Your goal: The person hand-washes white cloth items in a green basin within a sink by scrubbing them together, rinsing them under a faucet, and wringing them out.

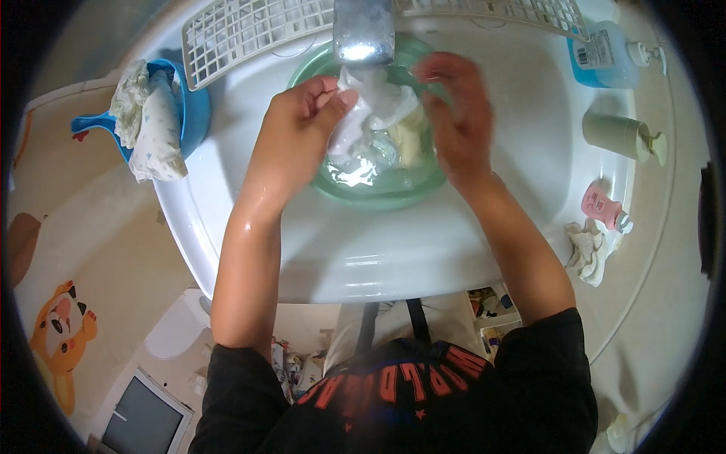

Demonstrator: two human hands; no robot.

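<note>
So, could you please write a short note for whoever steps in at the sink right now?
Left hand: pinching a white cloth, lifted above the green basin.
Right hand: blurred, at the cloth's other side; grip cannot be told.
Things: the basin sits in the white sink under the tap, with water and more pale cloth in it. A blue scoop on the sink's left rim holds a bundle of cloth.
Done: the left forearm and the cloth look wet, so washing is under way.
Left: cloth in the basin and the bundle in the scoop seem still to be dealt with.
</note>
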